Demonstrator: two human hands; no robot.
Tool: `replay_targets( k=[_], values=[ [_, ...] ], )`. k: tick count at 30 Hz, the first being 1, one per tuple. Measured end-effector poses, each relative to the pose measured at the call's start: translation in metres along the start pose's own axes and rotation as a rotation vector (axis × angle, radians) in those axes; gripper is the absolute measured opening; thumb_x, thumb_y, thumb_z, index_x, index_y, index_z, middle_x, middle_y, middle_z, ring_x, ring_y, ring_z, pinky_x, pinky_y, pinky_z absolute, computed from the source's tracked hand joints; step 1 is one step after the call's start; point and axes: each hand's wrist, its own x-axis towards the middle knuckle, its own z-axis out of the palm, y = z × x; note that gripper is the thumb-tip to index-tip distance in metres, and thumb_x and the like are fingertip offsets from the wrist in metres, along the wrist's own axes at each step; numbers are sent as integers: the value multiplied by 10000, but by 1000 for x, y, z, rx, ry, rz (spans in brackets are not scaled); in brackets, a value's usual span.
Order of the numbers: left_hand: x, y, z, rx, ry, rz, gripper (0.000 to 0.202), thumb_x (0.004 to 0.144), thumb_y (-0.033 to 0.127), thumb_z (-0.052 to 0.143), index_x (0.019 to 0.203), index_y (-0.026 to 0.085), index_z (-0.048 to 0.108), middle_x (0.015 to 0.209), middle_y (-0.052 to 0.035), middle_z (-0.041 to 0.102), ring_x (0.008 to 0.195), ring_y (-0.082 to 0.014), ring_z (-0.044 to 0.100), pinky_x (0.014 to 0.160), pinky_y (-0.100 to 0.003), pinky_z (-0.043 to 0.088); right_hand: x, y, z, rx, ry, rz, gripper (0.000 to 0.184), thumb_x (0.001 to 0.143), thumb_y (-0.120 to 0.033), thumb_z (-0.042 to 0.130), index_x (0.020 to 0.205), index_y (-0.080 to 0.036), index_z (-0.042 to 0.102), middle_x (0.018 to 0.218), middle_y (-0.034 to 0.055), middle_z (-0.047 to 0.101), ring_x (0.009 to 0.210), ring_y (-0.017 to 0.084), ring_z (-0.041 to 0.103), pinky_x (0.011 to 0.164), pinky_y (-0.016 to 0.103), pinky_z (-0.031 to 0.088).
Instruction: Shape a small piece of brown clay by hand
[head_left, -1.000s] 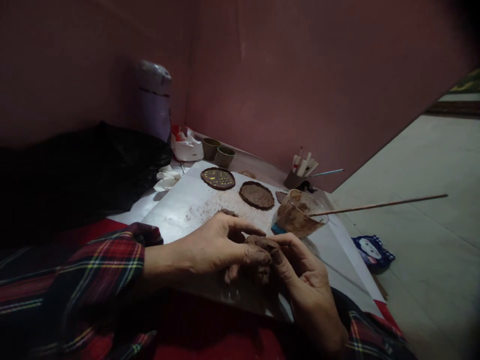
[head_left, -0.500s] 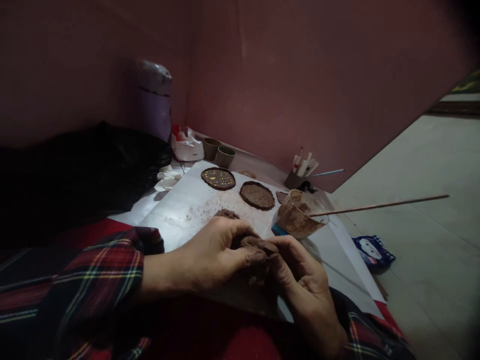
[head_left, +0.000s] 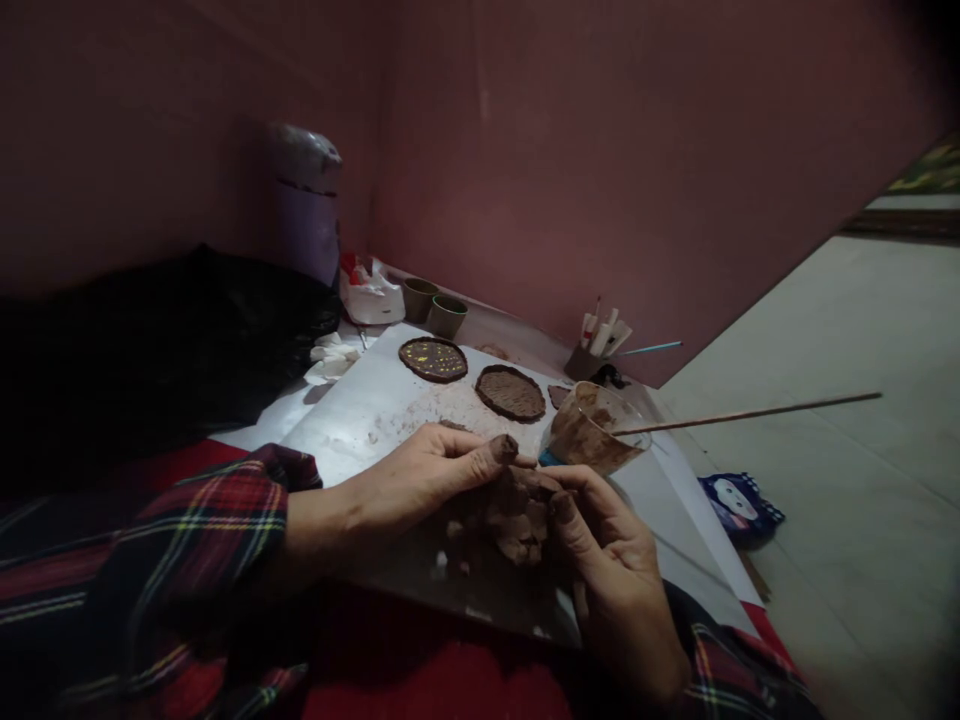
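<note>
Dimly lit indoor view. The brightest patch is a cool, whitish sheen at eight o'clock on a white sheet (head_left: 326, 445); its near edge, at six o'clock, falls into shadow around a brown lump (head_left: 521, 520). At nine o'clock, a black bag (head_left: 150, 350) sinks to near-black. Fine detail looks soft; darkness blurs the corner at two o'clock.

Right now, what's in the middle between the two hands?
In the head view, a lumpy brown clay-like mass sits between the left hand and the right hand.
</note>
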Motion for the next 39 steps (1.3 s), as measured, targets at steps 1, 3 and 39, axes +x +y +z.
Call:
replay_targets(
  k=[1, 3, 39],
  values=[
    [0, 0, 0, 8, -1, 4, 493, 834, 509, 565, 1133, 128, 658, 712, -76, 695, 461, -92, 564, 426, -178, 408, 0, 0, 0, -16, 1, -7, 130, 881, -346, 576, 927, -248, 649, 862, -2, 683, 784, 132, 635, 691, 191, 496],
    [-1, 2, 0, 27, 13, 5, 512, 792, 489, 633, 1184, 160, 633, 689, -54, 698, 480, -88, 570, 464, -176, 432, 1, -1, 0, -45, -1, -19, 126, 869, -337, 595, 886, -231, 661, 801, -2, 681, 729, 126, 624, 649, 186, 487],
    [-4, 0, 4, 788, 161, 383, 488, 690, 345, 754, 1111, 158, 593, 1055, -71, 664, 920, -221, 617, 782, -295, 485, 10, 1, 7, 258, -15, 249, 227, 834, -417, 624, 928, -211, 607, 886, 34, 692, 788, 168, 666, 695, 263, 531]
  ],
)
